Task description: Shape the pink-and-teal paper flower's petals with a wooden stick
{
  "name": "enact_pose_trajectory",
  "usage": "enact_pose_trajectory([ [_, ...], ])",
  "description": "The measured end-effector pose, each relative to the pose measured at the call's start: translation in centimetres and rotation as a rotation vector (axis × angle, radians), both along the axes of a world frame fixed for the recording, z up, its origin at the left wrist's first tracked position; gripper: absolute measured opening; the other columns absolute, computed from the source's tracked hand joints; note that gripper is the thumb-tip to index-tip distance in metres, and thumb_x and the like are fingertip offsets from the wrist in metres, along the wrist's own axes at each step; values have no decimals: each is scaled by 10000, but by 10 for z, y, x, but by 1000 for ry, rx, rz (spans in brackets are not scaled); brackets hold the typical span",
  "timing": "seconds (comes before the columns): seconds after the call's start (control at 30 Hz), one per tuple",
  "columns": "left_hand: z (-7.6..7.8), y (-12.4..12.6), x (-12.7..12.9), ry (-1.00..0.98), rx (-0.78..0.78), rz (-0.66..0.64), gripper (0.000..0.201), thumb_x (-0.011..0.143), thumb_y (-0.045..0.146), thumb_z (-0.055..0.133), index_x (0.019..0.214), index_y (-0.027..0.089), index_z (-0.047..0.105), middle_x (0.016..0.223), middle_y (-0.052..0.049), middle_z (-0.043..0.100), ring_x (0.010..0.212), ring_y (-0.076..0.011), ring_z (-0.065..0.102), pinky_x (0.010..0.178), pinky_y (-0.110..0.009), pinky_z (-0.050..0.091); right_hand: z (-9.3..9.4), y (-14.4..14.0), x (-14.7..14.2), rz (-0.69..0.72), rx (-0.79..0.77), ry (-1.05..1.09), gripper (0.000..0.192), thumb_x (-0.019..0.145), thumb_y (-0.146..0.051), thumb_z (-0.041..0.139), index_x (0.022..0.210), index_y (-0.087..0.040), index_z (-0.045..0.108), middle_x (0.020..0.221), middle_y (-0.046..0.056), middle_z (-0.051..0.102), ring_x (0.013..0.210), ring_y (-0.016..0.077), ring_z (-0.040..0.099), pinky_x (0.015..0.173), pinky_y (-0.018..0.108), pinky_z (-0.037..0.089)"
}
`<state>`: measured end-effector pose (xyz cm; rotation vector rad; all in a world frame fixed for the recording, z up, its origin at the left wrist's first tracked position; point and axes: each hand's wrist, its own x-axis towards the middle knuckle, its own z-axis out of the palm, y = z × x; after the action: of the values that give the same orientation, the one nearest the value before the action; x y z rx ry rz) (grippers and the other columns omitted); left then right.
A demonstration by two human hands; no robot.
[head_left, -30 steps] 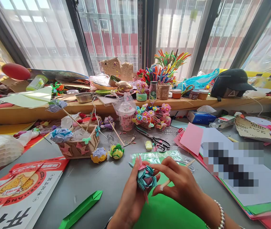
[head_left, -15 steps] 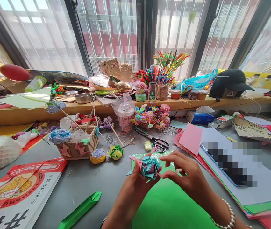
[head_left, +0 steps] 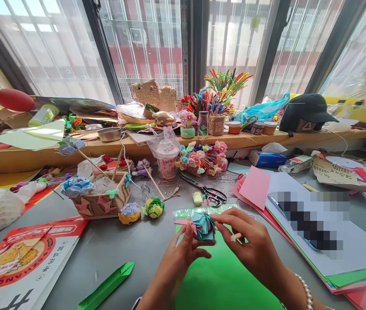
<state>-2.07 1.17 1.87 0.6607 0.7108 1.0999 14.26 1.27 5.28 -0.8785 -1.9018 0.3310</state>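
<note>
My left hand (head_left: 178, 260) grips a teal and pink folded paper flower (head_left: 203, 225) from below and behind, above a green paper sheet (head_left: 221, 280). My right hand (head_left: 250, 247) pinches the flower's right side with thumb and forefinger, and a thin pale stick (head_left: 235, 236) pokes out from under its fingers. A folded green paper strip (head_left: 107, 286) lies on the grey table to the left of my left hand.
Two small finished paper flowers (head_left: 141, 209) and a woven basket (head_left: 100, 200) sit ahead left. Scissors (head_left: 210, 193) lie ahead, with a plastic cup (head_left: 166, 155) behind them. A stack of coloured paper (head_left: 315, 232) fills the right. A printed red and white bag (head_left: 24, 258) lies left. The windowsill (head_left: 170, 144) is cluttered.
Both hands have carried the flower slightly forward and turned it. My right fingers have shifted onto its right side, and the stick now shows below them.
</note>
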Motion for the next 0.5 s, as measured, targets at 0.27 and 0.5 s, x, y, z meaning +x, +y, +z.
enact_pose_trajectory([
  [0.27,18,-7,0,-4,56,18,448,572,271,791,999,225,665,933,-47,697,849,-173,617,794,-281,443,1,3,4,-11,25,-25,229,849,-149,479,1023,-195,622,848,63,611,752,169,613,619,263,521],
  [0.5,17,-9,0,171,160,77,393,585,345,767,961,256,695,913,-34,705,856,-204,604,775,-277,442,0,2,5,-55,195,-69,257,836,-119,498,1048,-195,621,888,76,631,785,173,634,663,273,545],
])
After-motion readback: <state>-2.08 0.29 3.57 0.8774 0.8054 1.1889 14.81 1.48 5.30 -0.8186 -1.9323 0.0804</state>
